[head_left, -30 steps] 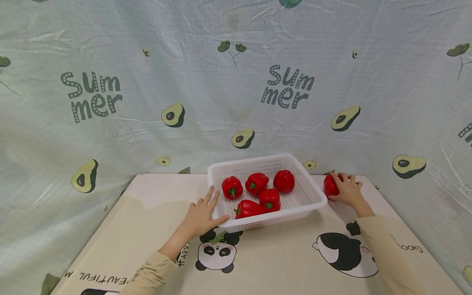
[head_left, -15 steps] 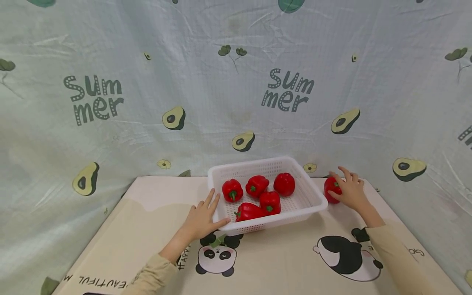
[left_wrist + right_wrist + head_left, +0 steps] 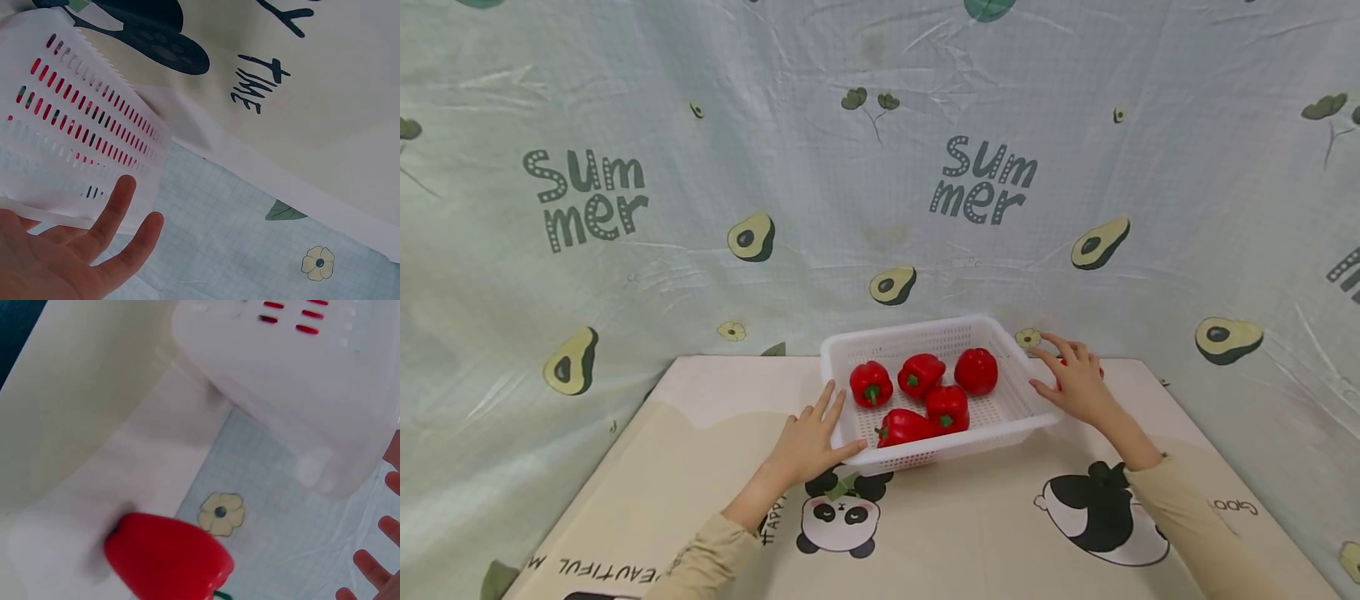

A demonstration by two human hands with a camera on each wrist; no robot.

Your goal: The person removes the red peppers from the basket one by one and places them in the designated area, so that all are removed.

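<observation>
A white plastic basket (image 3: 1022, 425) with slotted walls holds several red bell peppers (image 3: 872, 384). At its left front corner my left hand (image 3: 805, 442) rests with fingers spread, thumb over the front rim and the others along the left side. My right hand (image 3: 1081, 390) is at the right rim, its fingers spread and holding nothing; whether they touch the rim is hard to tell. Another red bell pepper (image 3: 169, 556) lies on the table outside the basket, mostly hidden by the right hand in the head view.
The table (image 3: 970, 525) has a pale cover printed with pandas and lettering. Behind it and at both sides hangs a light cloth (image 3: 820, 208) with avocado and flower prints. The basket stands near the table's back edge.
My right hand has let go of the bell pepper on the right and moved left to the basket's right rim. That pepper stays on the table. The left hand keeps its place.
</observation>
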